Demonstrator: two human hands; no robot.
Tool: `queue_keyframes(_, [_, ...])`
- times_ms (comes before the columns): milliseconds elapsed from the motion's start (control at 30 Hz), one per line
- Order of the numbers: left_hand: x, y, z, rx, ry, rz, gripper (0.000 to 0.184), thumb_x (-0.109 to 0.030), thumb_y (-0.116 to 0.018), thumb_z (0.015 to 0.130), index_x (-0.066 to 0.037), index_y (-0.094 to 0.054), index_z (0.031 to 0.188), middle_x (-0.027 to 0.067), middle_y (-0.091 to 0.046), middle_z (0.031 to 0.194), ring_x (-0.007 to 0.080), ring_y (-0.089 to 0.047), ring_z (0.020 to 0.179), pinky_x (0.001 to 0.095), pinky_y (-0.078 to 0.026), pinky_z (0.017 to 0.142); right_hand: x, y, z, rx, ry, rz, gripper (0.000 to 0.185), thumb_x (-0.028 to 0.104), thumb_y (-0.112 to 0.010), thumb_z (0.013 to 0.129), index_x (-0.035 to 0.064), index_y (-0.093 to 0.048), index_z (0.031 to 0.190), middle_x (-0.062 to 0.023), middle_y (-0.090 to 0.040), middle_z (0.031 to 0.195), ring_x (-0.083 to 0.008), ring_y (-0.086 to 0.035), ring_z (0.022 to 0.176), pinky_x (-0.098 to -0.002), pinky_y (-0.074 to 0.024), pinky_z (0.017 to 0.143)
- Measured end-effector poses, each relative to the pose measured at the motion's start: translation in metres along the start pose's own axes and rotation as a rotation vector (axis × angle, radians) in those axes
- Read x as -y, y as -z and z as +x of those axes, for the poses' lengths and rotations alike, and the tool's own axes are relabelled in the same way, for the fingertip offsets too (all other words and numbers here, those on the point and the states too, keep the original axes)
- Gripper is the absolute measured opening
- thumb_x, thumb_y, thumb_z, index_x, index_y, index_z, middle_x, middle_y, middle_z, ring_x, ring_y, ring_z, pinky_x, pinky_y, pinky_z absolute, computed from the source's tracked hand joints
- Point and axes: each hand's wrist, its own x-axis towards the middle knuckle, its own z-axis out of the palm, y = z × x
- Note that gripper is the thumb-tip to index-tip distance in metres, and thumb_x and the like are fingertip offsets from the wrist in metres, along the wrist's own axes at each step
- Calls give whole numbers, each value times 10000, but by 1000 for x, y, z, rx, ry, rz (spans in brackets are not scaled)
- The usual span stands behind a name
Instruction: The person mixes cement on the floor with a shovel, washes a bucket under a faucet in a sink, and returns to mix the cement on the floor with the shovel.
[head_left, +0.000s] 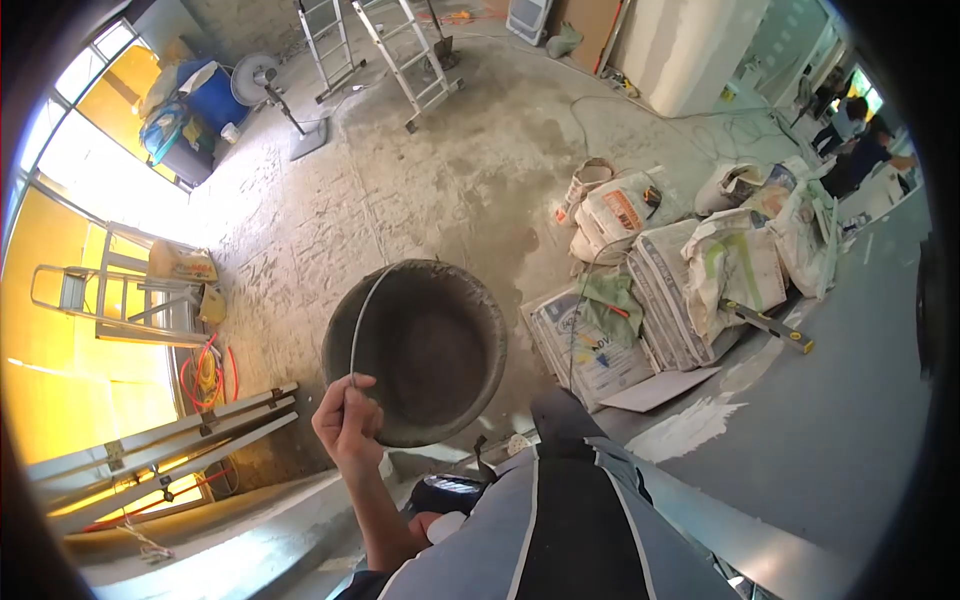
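Observation:
My left hand [350,422] is closed round the thin wire handle of a large dark bucket [493,345], near the middle of the view. The handle rises along the bucket's left side, and the bucket's inside looks dark and empty. Low in the view, beside my left forearm, a small part of my right hand [424,527] shows next to a dark shiny object [448,492] and something white. Its fingers are mostly hidden.
Bags [680,290] are stacked at the right, with a spirit level [768,326] on them. A stepladder [405,60] stands at the back and a folding platform [130,290] at the left. Metal rails [160,440] lie lower left. People [860,150] are at the far right.

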Motion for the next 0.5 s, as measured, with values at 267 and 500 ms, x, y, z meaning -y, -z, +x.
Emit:
queue_keyframes(267, [61, 2, 114, -61, -14, 44, 199, -159, -521, 942, 24, -567, 1008, -91, -291, 564, -3, -199, 424, 195, -162, 377, -143, -54, 65, 182, -405, -106, 450, 382, -503, 915, 70, -547, 1236, -109, -565, 1236, -235, -521, 1144, -365, -443, 925])
queue_keyframes(500, [121, -12, 297, -253, -185, 377, 338, -280, -548, 912, 41, -644, 959, 78, -597, 814, 138, -499, 602, 208, -374, 500, -215, -99, 234, 257, -826, -71, 447, 392, -481, 920, 90, -546, 1244, -100, -568, 1243, -235, -520, 1155, -366, -447, 922])
